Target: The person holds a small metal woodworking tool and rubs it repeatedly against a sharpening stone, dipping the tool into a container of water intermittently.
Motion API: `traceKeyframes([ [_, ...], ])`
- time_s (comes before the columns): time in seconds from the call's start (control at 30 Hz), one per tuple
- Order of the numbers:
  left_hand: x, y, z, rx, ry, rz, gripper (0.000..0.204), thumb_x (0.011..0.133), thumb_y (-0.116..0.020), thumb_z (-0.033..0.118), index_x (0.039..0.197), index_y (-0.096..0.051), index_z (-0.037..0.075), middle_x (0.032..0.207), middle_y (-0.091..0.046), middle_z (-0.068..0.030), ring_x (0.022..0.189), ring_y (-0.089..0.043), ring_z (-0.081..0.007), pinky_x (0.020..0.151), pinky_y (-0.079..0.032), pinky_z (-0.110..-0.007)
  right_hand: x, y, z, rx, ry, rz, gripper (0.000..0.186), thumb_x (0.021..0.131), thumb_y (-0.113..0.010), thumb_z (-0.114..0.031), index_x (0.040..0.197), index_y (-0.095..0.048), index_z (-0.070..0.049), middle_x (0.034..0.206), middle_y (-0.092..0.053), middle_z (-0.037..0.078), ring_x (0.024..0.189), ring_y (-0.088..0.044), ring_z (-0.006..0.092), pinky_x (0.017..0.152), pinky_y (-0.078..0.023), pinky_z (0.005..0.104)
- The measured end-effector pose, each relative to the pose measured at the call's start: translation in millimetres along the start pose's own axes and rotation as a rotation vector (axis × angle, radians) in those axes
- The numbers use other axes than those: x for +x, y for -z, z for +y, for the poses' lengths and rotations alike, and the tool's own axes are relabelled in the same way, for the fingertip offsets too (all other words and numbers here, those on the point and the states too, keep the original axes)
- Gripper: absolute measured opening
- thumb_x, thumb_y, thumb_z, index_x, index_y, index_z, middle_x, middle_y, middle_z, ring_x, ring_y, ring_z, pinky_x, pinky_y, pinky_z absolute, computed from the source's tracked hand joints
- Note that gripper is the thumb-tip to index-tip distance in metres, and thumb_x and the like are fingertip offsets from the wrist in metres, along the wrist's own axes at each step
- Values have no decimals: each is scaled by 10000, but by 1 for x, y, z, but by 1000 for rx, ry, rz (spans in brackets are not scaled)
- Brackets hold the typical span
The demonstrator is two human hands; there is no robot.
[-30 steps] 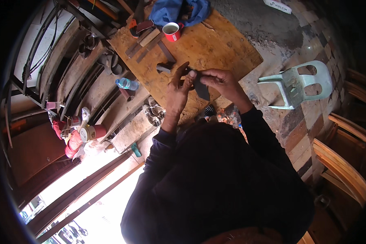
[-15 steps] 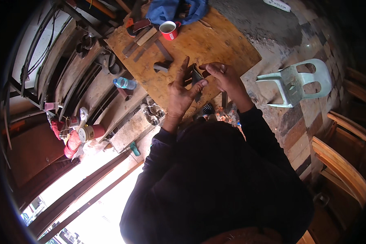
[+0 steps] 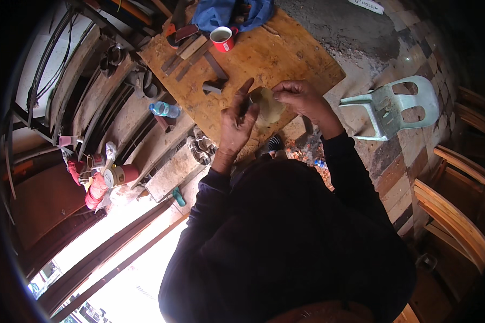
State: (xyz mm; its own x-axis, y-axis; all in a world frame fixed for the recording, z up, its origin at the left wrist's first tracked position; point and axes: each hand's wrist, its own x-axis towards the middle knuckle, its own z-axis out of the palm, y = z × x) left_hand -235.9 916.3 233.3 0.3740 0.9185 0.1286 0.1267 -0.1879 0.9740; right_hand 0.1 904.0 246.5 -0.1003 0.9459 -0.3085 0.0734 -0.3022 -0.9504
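Your right hand [image 3: 306,102] pinches the upper right edge of the pale sheet [image 3: 269,107] between thumb and fingers. Your left hand [image 3: 236,123] is at the sheet's left edge, forefinger extended and thumb apart from it; whether it grips, you cannot tell from here. The sheet is between your hands, above the table's [image 3: 302,51] near edge.

Ahead of you stands the red mug [image 3: 224,44], its pale inside facing up and its handle to the right; what it holds is unclear. Off to your left, the clear blue bottle [image 3: 164,109] sits on the boards [image 3: 170,148], its level too small to read. Farther left, the red tub [image 3: 126,174] turns its pale round top toward you, with the contents hidden.

Pale lettering marks the mug's side, and dark lettering runs along the white pack [image 3: 367,6] at the top.

A dark curl [image 3: 214,86] lies just beyond your left hand, with strips [image 3: 215,65] and the blue cloth [image 3: 233,14] farther off. Past your right hand, the table runs to its right corner; the chair [image 3: 394,110] stands beyond, apart from that edge.
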Motion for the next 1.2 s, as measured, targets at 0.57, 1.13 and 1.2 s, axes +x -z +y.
traceKeyframes([
  [0.57, -5, -3, -21, 242, 41, -35, 161, 919, -806, 193, 1047, -795, 96, 897, -761, -107, 821, -766, -271, 744, -591, -364, 3, -16, 6, -683, 93, 17, 258, 943, -807, -271, 1061, -807, -41, 965, -809, 88, 891, -753, 116, 809, -569, 283],
  [1.13, -4, -13, -12, 573, -456, 288, 229, 835, -828, -13, 1032, -784, 96, 933, -759, -85, 832, -729, -285, 764, -585, -378, -10, -13, -8, -193, 135, 159, 308, 990, -782, -290, 1117, -781, -9, 927, -729, -9, 875, -646, 71, 785, -518, 242],
  [1.2, -1, -10, -17, 512, -431, 319, 212, 851, -836, 23, 1048, -788, 86, 948, -768, -91, 838, -735, -266, 772, -588, -369, -10, -9, -3, -158, 61, 119, 314, 994, -781, -300, 1121, -782, -13, 896, -708, -28, 834, -615, 61, 732, -493, 238],
])
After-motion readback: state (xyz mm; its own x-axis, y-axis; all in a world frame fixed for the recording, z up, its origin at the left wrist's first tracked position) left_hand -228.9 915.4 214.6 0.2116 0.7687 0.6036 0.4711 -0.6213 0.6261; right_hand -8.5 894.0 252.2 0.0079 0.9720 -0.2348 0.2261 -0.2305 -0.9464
